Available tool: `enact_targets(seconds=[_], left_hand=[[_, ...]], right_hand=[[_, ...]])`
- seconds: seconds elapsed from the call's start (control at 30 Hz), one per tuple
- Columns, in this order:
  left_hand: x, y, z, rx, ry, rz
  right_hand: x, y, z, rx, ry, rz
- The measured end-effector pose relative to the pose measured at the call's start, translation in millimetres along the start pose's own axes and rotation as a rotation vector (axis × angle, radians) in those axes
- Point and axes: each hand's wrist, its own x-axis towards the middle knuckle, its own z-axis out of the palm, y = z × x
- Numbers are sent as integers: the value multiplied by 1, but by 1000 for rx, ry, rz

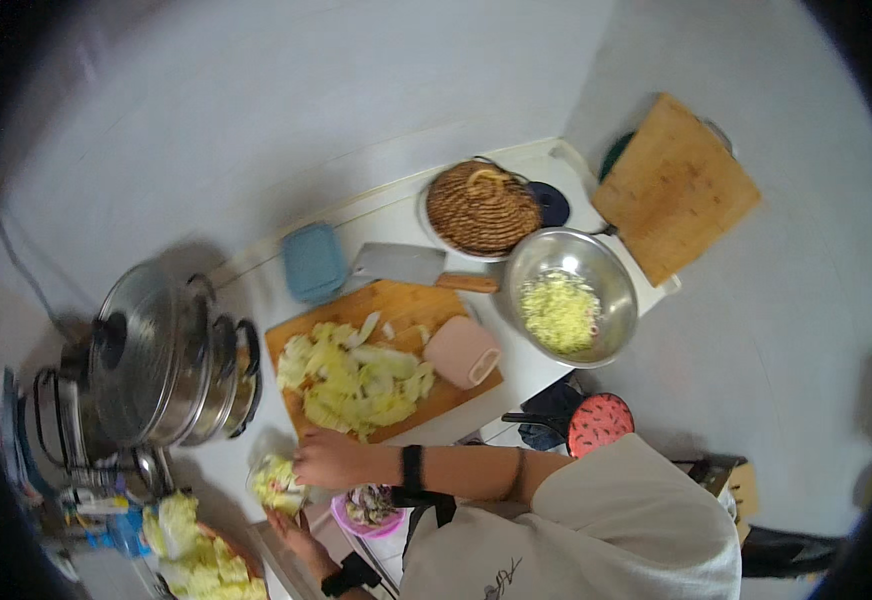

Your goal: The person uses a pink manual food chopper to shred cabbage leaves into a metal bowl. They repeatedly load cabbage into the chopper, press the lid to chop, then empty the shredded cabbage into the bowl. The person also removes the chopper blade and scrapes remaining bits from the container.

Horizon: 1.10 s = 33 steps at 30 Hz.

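A clear container of cut cabbage (275, 484) stands at the counter's near edge. My right hand (327, 461) is over its right side, fingers at the cabbage. Below it my left hand (297, 536) touches the container's lower edge; how firmly it grips cannot be told. Cabbage leaves (361, 382) lie heaped on a wooden cutting board (406, 300), beside a pink block-shaped device (462, 352). Behind the board rests a cleaver (406, 262) with a wooden handle. Finely chopped pale green pieces fill the bottom of a steel bowl (616, 300) on the right.
A steel steamer pot (181, 375) with a glass lid stands at left. More cabbage leaves (211, 562) lie at lower left. Behind are a blue lidded box (314, 262) and a woven round lid (481, 210). A pink basin (368, 532) sits below the counter; another wooden board (676, 187) leans at right.
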Motion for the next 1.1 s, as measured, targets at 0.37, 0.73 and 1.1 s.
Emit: enact_targets(seconds=[0.37,0.73,1.1], left_hand=[[1,-1,-7,42,144,160],[-94,41,69,200,300,454],[-110,15,57,123,262,273]], right_hand=[[-393,123,-232,-524,492,1395],[-416,187,-203,-139,-108,1518],[-428,178,-223,-447,338,1623]])
